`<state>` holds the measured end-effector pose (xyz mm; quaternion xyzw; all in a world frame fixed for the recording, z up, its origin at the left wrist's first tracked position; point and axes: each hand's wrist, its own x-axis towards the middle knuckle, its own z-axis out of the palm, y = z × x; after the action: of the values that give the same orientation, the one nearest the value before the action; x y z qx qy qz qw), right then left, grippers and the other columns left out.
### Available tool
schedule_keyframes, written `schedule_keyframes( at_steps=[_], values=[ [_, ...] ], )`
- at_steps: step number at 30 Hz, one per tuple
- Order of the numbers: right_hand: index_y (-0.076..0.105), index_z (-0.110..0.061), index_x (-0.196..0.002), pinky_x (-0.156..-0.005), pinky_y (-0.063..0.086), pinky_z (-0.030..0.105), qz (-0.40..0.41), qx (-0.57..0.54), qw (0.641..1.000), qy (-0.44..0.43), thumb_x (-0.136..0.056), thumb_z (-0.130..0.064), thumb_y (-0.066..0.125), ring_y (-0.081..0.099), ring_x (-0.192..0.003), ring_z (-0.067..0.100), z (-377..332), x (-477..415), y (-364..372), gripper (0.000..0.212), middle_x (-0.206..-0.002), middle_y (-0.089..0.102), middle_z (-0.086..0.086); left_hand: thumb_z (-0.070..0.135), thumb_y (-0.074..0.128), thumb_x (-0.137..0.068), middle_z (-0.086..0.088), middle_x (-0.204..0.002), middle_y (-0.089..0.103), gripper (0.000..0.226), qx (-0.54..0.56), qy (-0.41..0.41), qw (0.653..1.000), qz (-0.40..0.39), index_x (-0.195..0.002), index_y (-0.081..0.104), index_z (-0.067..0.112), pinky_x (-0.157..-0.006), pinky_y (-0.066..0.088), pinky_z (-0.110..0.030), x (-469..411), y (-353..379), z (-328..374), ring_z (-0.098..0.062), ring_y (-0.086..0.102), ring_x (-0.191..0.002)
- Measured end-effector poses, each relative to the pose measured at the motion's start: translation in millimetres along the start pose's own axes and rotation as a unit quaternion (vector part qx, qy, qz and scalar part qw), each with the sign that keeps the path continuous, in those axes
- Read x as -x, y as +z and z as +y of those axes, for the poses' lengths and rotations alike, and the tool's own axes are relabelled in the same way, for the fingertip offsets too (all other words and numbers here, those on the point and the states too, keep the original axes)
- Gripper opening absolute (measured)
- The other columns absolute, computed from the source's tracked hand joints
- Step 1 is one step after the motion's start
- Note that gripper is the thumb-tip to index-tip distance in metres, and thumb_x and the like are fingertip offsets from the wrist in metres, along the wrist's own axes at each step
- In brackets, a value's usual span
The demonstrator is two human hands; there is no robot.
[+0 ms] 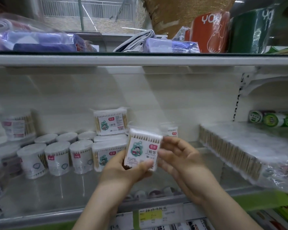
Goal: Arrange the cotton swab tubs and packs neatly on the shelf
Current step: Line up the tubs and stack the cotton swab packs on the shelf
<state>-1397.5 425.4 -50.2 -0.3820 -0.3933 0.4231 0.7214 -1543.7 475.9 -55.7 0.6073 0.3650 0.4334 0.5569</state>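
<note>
Left hand [123,170] pinches the small clear-wrapped cotton swab pack [143,150] low; right hand [181,156] beside it, fingers [171,143] spread, empty. If it slipped, it could topple the white round tubs [56,156].

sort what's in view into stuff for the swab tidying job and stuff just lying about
Job: swab pack in the left hand; round tubs in rows; standing pack on the tubs; shelf under them.
Lying about: green rolls at right; orange roll and bagged cloths on the upper shelf.

Soft, even indoor light. The shelf [140,60] bows at the edges. Both hands [178,156] and side goods look blurred.
</note>
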Motion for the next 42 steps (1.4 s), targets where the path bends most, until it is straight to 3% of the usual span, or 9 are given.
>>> schedule_keyframes(
  at_steps=[3, 8, 13, 19, 21, 25, 32, 38, 42],
  values=[
    [0.065, -0.003, -0.098, -0.082, 0.058, 0.04, 0.016, 0.055, 0.998, 0.0, -0.056, -0.011, 0.074, 0.07, -0.092, 0.031, -3.0, -4.6, -6.4, 0.044, -0.096, 0.073, 0.015, 0.016, 0.079, -0.071, 0.004, -0.082, 0.076, 0.024, -0.029, 0.013, 0.999, -0.006, -0.091, 0.07, 0.025, -0.08, 0.058, -0.038, 0.2, 6.5, 1.2, -0.017, 0.074, -0.076],
    [0.068, -0.004, -0.095, -0.075, 0.06, 0.035, -0.04, 0.161, 0.985, -0.037, -0.063, -0.011, 0.072, 0.072, -0.084, 0.027, -31.7, -19.3, -3.9, 0.033, -0.091, 0.075, 0.011, 0.029, 0.076, -0.072, 0.007, -0.083, 0.076, 0.027, -0.077, 0.034, 0.996, -0.029, -0.097, 0.066, 0.028, -0.086, 0.055, -0.04, -0.3, 16.3, 13.1, -0.014, 0.073, -0.076],
    [0.063, -0.003, -0.099, -0.073, 0.06, 0.03, 0.106, 0.186, 0.969, -0.124, -0.08, -0.001, 0.068, 0.071, -0.078, 0.021, -56.4, -81.2, -44.6, 0.02, -0.091, 0.073, 0.012, 0.035, 0.071, -0.075, 0.009, -0.076, 0.073, 0.028, -0.111, 0.067, 0.992, 0.0, -0.098, 0.055, 0.037, -0.087, 0.054, -0.037, 0.2, 19.0, 15.2, -0.01, 0.071, -0.079],
    [0.058, -0.002, -0.106, -0.08, 0.056, 0.042, 0.165, 0.376, 0.912, -0.009, -0.078, -0.006, 0.074, 0.066, -0.086, 0.031, -14.0, -120.1, -89.5, 0.032, -0.095, 0.067, 0.017, 0.022, 0.07, -0.081, 0.003, -0.069, 0.074, 0.009, -0.112, 0.044, 0.993, 0.018, -0.087, 0.065, 0.026, -0.085, 0.055, -0.042, 0.4, 9.9, 7.7, -0.013, 0.071, -0.074],
    [0.058, 0.003, -0.106, -0.078, 0.056, 0.041, 0.16, 0.364, 0.917, 0.029, -0.079, -0.001, 0.072, 0.064, -0.078, 0.029, -4.7, -120.7, -92.8, 0.03, -0.082, 0.065, 0.012, 0.022, 0.069, -0.082, 0.004, -0.07, 0.074, 0.006, -0.129, 0.038, 0.991, 0.028, -0.085, 0.066, 0.025, -0.083, 0.055, -0.041, -0.3, 6.9, 6.6, -0.013, 0.071, -0.073],
    [0.055, -0.004, -0.088, -0.05, 0.055, 0.022, 0.144, 0.315, 0.936, 0.069, -0.082, 0.005, 0.066, 0.06, -0.065, 0.019, -2.5, -115.4, -89.2, 0.015, -0.077, 0.06, 0.008, 0.022, 0.07, -0.081, 0.005, -0.073, 0.074, 0.007, -0.164, 0.043, 0.985, 0.035, -0.076, 0.068, 0.027, -0.081, 0.057, -0.038, 1.7, 1.5, 5.2, -0.013, 0.07, -0.075],
    [0.055, 0.006, -0.11, -0.06, 0.059, 0.032, 0.131, 0.298, 0.943, 0.073, -0.082, 0.007, 0.065, 0.065, -0.088, 0.034, 1.3, -118.2, -82.4, 0.03, -0.107, 0.064, 0.025, 0.019, 0.069, -0.083, 0.008, -0.074, 0.074, 0.006, -0.164, 0.067, 0.984, 0.028, -0.079, 0.068, 0.025, -0.078, 0.057, -0.03, 4.4, -7.2, 6.7, -0.006, 0.069, -0.073],
    [0.053, 0.0, -0.105, -0.042, 0.052, 0.018, 0.124, 0.277, 0.949, 0.087, -0.084, 0.008, 0.062, 0.061, -0.067, 0.017, 3.9, -117.9, -77.2, 0.024, -0.083, 0.062, 0.01, 0.017, 0.068, -0.083, 0.006, -0.073, 0.074, 0.007, -0.164, 0.07, 0.984, 0.032, -0.079, 0.069, 0.023, -0.067, 0.054, -0.014, 3.6, -10.9, 2.1, -0.004, 0.068, -0.069],
    [0.053, -0.001, -0.106, -0.046, 0.055, 0.021, 0.126, 0.276, 0.949, 0.084, -0.084, 0.006, 0.064, 0.061, -0.068, 0.017, 7.2, -118.8, -75.9, 0.025, -0.085, 0.061, 0.011, 0.016, 0.067, -0.083, 0.007, -0.072, 0.073, 0.012, -0.168, 0.072, 0.982, 0.043, -0.076, 0.069, 0.025, -0.072, 0.054, -0.021, 2.4, -11.2, 1.2, -0.004, 0.068, -0.068]
  ],
)
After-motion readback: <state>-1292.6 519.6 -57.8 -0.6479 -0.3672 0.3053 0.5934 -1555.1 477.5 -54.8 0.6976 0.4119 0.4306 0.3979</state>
